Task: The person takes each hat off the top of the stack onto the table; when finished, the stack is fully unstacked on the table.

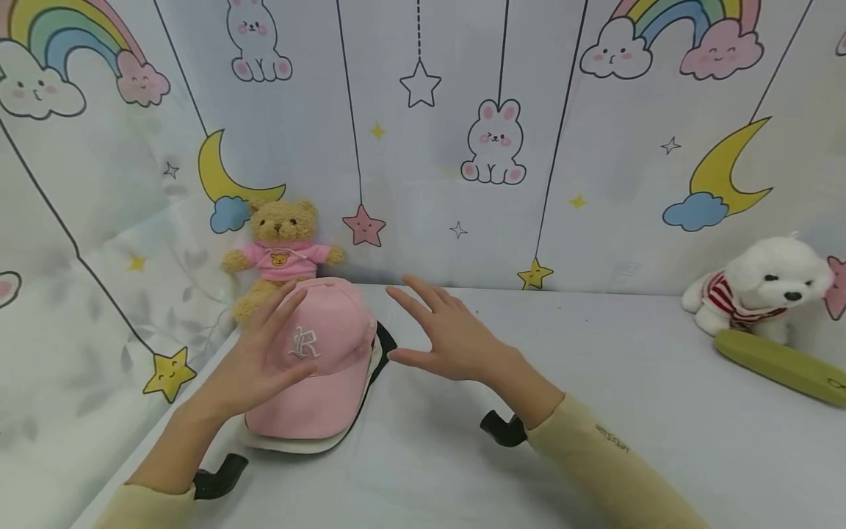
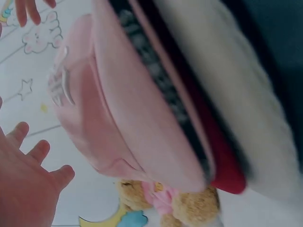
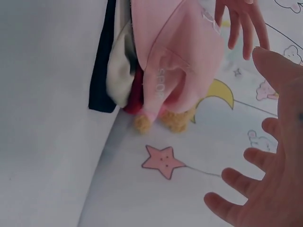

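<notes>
Plainly, the pink cap (image 1: pixel 338 360), left of centre, sits between my left grip (image 1: pixel 252 367) and right grip (image 1: pixel 456 334), both spread apart, nearer the left.

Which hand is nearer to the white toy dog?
The right hand. It is raised just right of the pink cap, well left of the white toy dog; the left hand is farther left, in front of the pink cap.

The location resembles a child's room; the building type cannot be determined. Indicators: a backdrop (image 1: pixel 304 139) printed with rainbows (image 1: pixel 79 20), rabbits (image 1: pixel 492 150) and moons (image 1: pixel 717 167), plus a teddy bear (image 1: pixel 280 222) and a plush dog (image 1: pixel 760 273) at a white table (image 1: pixel 621 367).
</notes>
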`<state>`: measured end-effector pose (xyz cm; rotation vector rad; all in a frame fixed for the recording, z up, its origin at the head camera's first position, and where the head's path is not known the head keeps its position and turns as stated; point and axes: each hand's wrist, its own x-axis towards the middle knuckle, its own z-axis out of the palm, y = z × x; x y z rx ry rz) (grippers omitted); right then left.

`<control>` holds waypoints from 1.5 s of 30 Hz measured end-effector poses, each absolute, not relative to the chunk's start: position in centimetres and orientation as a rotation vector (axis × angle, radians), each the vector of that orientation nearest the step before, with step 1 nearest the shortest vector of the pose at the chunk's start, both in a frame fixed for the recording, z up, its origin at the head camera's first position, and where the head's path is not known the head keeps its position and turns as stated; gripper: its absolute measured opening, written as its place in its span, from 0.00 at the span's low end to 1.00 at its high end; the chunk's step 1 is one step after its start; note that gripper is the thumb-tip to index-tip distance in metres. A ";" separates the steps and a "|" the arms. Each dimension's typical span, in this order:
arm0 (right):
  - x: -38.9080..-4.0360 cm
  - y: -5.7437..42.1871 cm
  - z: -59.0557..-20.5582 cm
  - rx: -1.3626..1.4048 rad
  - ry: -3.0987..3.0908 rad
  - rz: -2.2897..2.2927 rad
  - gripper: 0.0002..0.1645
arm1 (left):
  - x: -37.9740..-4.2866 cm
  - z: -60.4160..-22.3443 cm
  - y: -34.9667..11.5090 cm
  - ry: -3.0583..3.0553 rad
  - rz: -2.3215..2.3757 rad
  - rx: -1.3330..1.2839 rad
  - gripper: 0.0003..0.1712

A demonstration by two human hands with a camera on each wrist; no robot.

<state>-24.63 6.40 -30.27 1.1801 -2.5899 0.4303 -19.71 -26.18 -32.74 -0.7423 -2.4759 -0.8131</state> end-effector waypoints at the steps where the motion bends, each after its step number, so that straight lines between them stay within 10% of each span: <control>1: -24.7 6.1 -30.3 1.179 -2.592 0.441 0.53 | -19.7 -32.9 -26.5 -2.482 -0.856 -0.720 0.59; 45: -26.7 -2.7 -34.3 0.979 -2.572 1.320 0.47 | -20.8 -38.2 -32.7 -2.655 -1.260 -0.407 0.54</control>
